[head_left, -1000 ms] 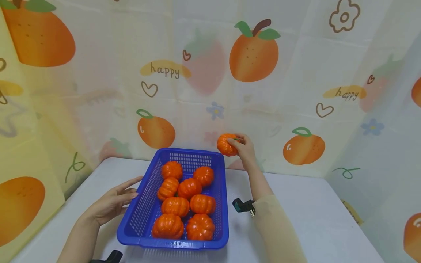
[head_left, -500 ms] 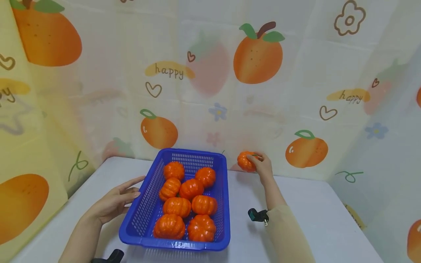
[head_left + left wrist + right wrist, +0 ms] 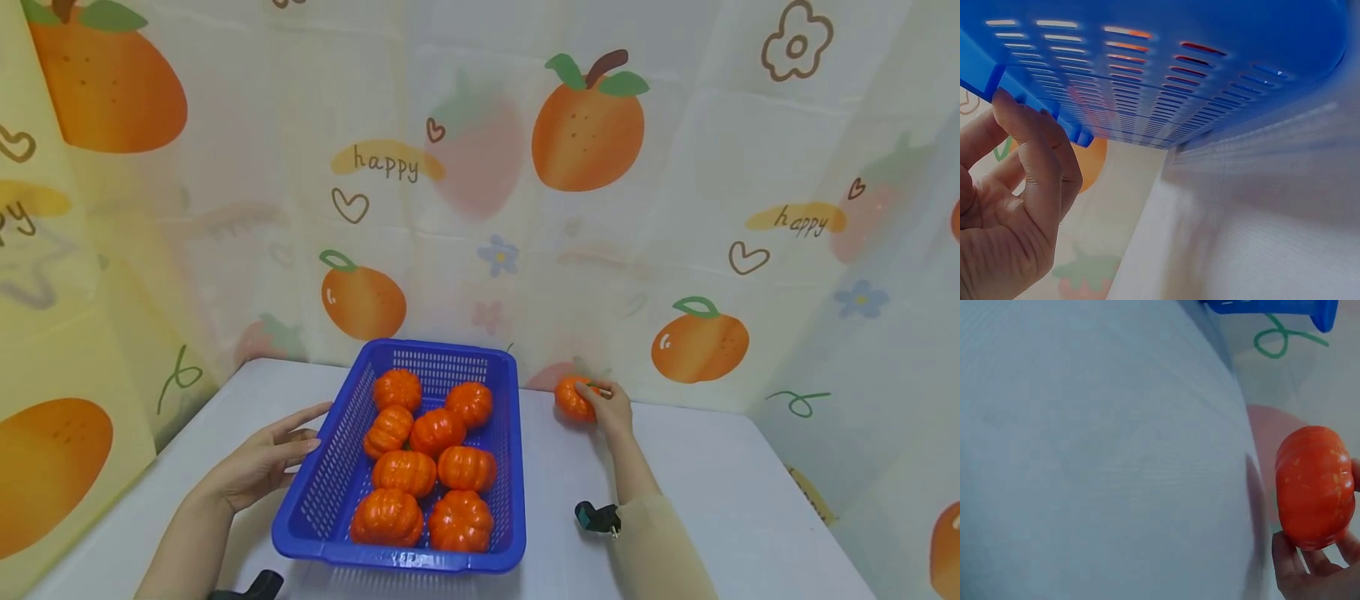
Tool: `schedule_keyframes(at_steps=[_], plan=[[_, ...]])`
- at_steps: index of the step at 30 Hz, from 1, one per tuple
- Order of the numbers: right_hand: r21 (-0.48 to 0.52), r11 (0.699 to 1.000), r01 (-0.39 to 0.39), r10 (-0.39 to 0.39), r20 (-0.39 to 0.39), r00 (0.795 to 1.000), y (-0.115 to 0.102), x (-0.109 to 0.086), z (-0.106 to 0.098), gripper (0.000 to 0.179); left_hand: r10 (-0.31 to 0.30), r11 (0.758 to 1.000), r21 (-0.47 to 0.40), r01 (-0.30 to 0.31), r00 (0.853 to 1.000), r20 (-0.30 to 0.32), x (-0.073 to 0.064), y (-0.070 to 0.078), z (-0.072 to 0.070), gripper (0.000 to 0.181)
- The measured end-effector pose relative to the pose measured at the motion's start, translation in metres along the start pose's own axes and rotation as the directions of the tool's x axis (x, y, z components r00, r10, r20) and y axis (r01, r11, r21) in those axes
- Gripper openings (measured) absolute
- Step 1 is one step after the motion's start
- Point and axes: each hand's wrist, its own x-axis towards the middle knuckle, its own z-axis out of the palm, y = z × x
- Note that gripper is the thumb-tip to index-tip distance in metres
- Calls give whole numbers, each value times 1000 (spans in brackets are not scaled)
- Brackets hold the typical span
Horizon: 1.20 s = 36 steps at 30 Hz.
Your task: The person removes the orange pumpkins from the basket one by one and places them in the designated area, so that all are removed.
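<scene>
Backdrop (image 3: 442, 258) txt: "happy" legible 2x, L & R. R hand (image 3: 613, 408) pinches orange pumpkin (image 3: 572, 400) btwn thumb & fingers, R of blue basket (image 3: 519, 467); stem end pts R twd palm, long axis approx vert in R wrist cam. L hand (image 3: 258, 462) fingers spread, touching rim.

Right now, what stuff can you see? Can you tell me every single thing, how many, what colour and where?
Loose pumpkins: 8, orange, inside the basket
Held pumpkin: 1, orange, in the right hand, to the right of the basket
Basket: 1, blue, on the table
Table: 1, white, under the basket
Backdrop: pale, yellower at the left, behind the table, printed with fruit, hearts, flowers and "happy"
Wrist devices: 2, black, one near each wrist
Sleeve: 1, beige, on the right arm
Left hand: 1, bare, at the basket's left rim
Right hand: 1, bare, holding the pumpkin
</scene>
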Motion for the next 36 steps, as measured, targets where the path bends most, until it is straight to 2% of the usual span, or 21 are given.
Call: schedule_keyframes(at_steps=[7, 16, 23, 36], plan=[[-31, 999, -14, 12, -60, 998, 14, -4, 4, 61, -4, 1000, -4, 4, 1000, -4, -1, -3, -2, 55], [-6, 999, -32, 31, -98, 995, 18, -6, 7, 69, -18, 1000, 14, 18, 999, -37, -2, -3, 0, 57], [4, 999, -45, 45, -164, 985, 23, -13, 7, 70, -28, 999, 16, 28, 999, -35, -1, -1, 2, 59], [109, 992, -57, 75, -166, 983, 22, -16, 7, 67, -30, 999, 31, 32, 999, -40, -1, 2, 2, 62]])
